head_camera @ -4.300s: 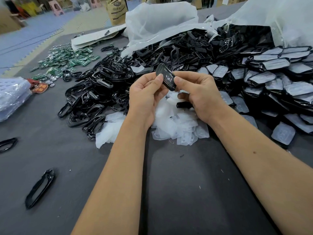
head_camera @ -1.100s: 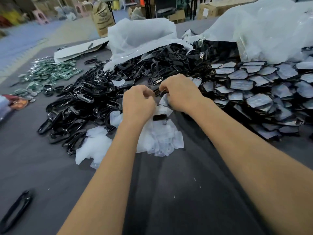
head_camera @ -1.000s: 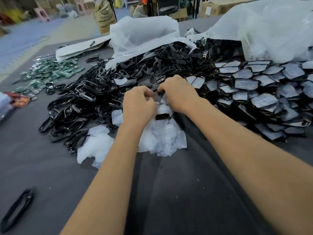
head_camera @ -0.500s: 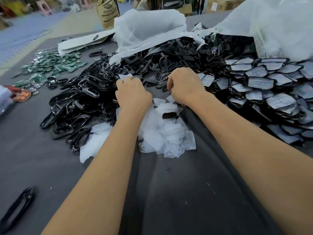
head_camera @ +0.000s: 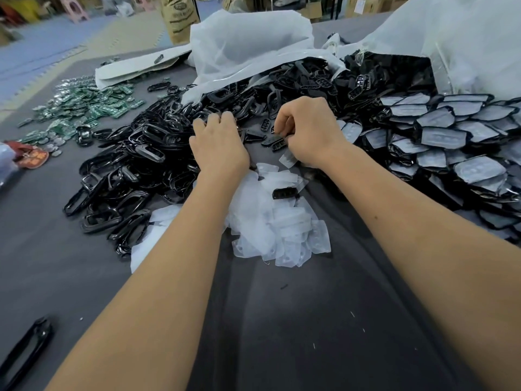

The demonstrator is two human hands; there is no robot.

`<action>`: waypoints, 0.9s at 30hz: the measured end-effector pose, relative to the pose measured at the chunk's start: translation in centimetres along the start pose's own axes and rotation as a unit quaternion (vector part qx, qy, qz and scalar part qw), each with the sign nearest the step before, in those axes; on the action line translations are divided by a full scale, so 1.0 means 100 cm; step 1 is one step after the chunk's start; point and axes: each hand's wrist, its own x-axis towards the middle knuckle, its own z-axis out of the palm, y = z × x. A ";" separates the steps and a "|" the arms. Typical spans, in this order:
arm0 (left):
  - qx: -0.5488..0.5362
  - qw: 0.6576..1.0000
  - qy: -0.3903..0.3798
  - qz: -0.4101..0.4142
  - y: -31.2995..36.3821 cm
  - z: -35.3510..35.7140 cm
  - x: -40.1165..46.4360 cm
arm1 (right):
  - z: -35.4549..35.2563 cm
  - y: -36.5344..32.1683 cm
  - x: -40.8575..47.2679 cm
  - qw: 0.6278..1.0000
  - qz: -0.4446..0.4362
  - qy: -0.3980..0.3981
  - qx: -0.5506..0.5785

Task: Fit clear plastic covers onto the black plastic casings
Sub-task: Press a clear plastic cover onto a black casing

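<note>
At far left lie green circuit boards (head_camera: 84,104), then the heap of black frames (head_camera: 132,170) spilling from a white bag (head_camera: 248,49). Your left hand (head_camera: 218,145) reaches palm-down into that heap's right edge, fingers curled at the tips; whether they have closed on anything cannot be told, since the hand's back covers them. Directly below your wrists sits the pile of clear plastic covers (head_camera: 279,221), with one black casing (head_camera: 284,192) lying on top of it. Your right hand (head_camera: 307,131) is curled and appears to pinch a small black casing (head_camera: 275,141) at the fingertips, though the contact is partly hidden. Finished, covered casings (head_camera: 451,142) are stacked at right.

For this step, take one casing only, turn its button face up, and lift a single cover from the pile; they cling together, so separate the sheets before seating. Align the outline first, then press the edges round.

The fingertips of both hands are hidden, and the finished stack is cut off at the right edge.
</note>
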 end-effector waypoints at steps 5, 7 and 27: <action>0.046 0.999 -0.010 -0.018 -0.008 -0.003 0.006 | -0.002 0.003 0.004 1.000 0.019 0.020 0.005; 0.043 0.999 -0.009 -0.026 -0.011 -0.005 0.008 | -0.003 0.004 0.006 0.999 0.037 0.017 0.008; -0.182 0.973 0.144 -0.015 -0.015 -0.031 0.011 | 0.003 -0.013 -0.010 0.964 0.059 0.020 0.258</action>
